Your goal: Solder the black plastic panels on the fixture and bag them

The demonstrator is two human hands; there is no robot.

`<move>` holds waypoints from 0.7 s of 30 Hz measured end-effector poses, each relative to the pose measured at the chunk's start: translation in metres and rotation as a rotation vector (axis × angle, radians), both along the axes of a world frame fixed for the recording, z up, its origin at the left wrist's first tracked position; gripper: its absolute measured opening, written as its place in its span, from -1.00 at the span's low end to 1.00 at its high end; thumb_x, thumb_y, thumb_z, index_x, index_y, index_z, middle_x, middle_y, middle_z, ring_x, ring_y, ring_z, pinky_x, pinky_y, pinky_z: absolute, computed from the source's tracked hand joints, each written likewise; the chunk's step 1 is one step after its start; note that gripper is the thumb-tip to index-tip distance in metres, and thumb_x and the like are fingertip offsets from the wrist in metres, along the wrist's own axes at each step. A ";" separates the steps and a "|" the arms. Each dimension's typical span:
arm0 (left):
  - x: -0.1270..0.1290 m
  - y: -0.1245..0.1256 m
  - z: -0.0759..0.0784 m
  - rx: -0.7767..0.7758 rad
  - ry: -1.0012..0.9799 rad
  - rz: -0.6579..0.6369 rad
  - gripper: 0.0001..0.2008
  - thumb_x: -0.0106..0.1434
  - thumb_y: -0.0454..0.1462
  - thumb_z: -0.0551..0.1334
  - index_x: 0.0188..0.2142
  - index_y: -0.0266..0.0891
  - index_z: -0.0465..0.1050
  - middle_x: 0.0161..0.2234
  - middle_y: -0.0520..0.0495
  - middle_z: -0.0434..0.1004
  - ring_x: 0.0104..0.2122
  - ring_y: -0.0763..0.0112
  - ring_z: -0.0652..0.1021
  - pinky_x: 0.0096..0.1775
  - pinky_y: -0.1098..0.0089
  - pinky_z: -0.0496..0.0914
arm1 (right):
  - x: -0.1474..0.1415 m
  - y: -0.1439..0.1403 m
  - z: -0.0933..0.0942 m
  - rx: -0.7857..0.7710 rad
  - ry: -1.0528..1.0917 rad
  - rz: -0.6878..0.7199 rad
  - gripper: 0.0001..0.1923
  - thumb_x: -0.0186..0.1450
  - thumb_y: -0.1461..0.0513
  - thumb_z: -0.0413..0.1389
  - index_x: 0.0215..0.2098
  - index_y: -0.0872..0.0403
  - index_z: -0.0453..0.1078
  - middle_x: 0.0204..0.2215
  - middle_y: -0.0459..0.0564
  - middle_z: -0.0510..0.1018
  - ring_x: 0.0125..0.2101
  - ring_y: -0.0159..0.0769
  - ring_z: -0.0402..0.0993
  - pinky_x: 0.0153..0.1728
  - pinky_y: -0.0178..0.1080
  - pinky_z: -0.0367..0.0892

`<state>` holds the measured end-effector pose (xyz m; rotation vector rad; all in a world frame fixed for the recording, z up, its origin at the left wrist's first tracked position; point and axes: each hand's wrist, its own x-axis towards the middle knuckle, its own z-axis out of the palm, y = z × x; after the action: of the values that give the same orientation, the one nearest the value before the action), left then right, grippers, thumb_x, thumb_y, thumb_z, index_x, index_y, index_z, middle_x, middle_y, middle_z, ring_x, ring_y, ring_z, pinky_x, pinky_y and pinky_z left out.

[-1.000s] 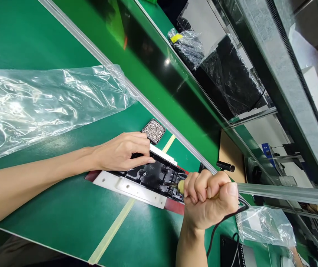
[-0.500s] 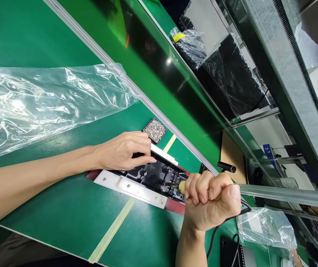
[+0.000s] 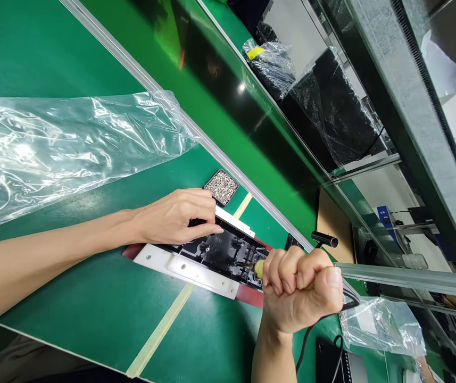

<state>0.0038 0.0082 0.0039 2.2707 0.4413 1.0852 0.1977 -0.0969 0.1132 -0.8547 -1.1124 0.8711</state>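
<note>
Closest to me, at lower right, the right hand (image 3: 299,287) is my working grip, its fingers closed firmly around a tool (image 3: 258,268) with a yellowish collar and a slim shaft pointing left. A black cable (image 3: 301,346) hangs beside that wrist; I can't make out whether it feeds the tool. Just beyond, a little below the centre of the frame, the black part (image 3: 212,254) lies in a white fixture (image 3: 199,275) on the green bench (image 3: 104,298), and the tip appears to meet it. The left hand (image 3: 175,218) rests over the part's left stretch, thumb and fingers bent; whether they pinch anything, I cannot tell. I read this step as working the tip at one spot while the left hand braces. To my eye, the next move calls for a true shaft and a still part. Farther off, metal bits (image 3: 222,186) fill a small tray (image 3: 232,196), a clear plastic bag (image 3: 72,149) spreads at left, and a wrapped black box (image 3: 327,117) sits upper right.
</note>
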 end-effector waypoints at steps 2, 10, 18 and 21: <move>0.000 0.000 0.000 -0.004 0.001 0.004 -0.70 0.50 -0.23 0.28 -0.41 -0.25 0.51 -0.43 -0.03 0.53 -0.36 0.36 0.43 -0.18 0.27 0.32 | -0.001 0.000 0.000 -0.001 0.003 -0.003 -0.52 0.46 0.10 -0.05 -0.59 0.06 -0.04 -0.76 -0.27 -0.02 -0.79 -0.53 -0.12 -0.76 -0.45 0.05; -0.001 0.000 0.000 0.000 0.004 0.002 -0.71 0.49 -0.25 0.29 -0.41 -0.24 0.50 -0.42 -0.02 0.53 -0.36 0.36 0.43 -0.18 0.29 0.32 | -0.001 0.000 0.000 -0.001 0.004 -0.011 -0.52 0.45 0.10 -0.05 -0.59 0.06 -0.04 -0.76 -0.28 -0.02 -0.79 -0.54 -0.12 -0.76 -0.46 0.05; 0.000 0.000 0.000 0.002 -0.003 -0.003 -0.71 0.49 -0.25 0.29 -0.41 -0.24 0.51 -0.43 -0.03 0.52 -0.35 0.36 0.44 -0.18 0.28 0.33 | -0.002 0.000 0.000 0.002 0.008 -0.014 -0.53 0.45 0.11 -0.07 -0.59 0.05 -0.04 -0.76 -0.27 -0.03 -0.79 -0.53 -0.13 -0.76 -0.46 0.05; 0.000 0.000 0.001 -0.003 -0.012 -0.002 -0.71 0.48 -0.24 0.30 -0.42 -0.23 0.52 -0.43 -0.03 0.52 -0.36 0.35 0.44 -0.19 0.28 0.33 | -0.003 0.000 0.000 0.008 0.012 -0.008 -0.53 0.45 0.12 -0.07 -0.59 0.05 -0.03 -0.75 -0.27 -0.03 -0.79 -0.52 -0.12 -0.76 -0.46 0.05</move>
<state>0.0041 0.0080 0.0045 2.2603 0.4348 1.0959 0.1950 -0.0974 0.1128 -0.8464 -1.1009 0.8634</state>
